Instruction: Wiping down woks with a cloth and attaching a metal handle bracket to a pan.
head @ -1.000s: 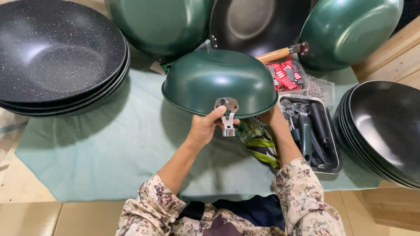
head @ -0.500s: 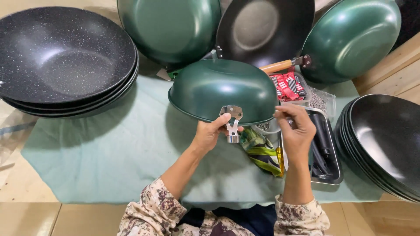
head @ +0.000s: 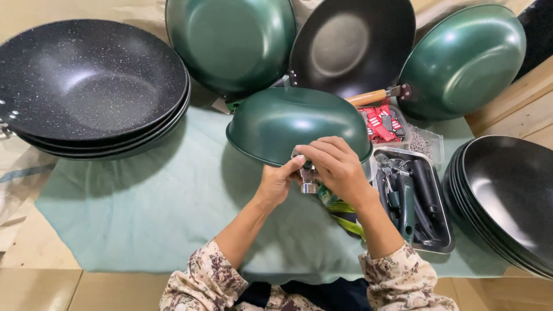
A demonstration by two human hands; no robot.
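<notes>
A stack of black speckled woks (head: 92, 92) sits at the far left of the counter's green cloth (head: 144, 219). At centre, the left hand (head: 279, 181) pinches a small metal handle bracket (head: 308, 183) at the rim of an upturned green wok (head: 296, 124), while the right hand (head: 337, 167), apart half a second ago, now closes over it (no handle fitted yet). Tools wait in a steel tray (head: 412, 201) at right.

I see a dark green wok (head: 296, 124) lying upside down, tilted, its glossy domed underside facing up, on the pale green cloth (head: 144, 219). At its near rim sits a small silver metal bracket (head: 308, 183), partly hidden, above the cloth's middle.
</notes>
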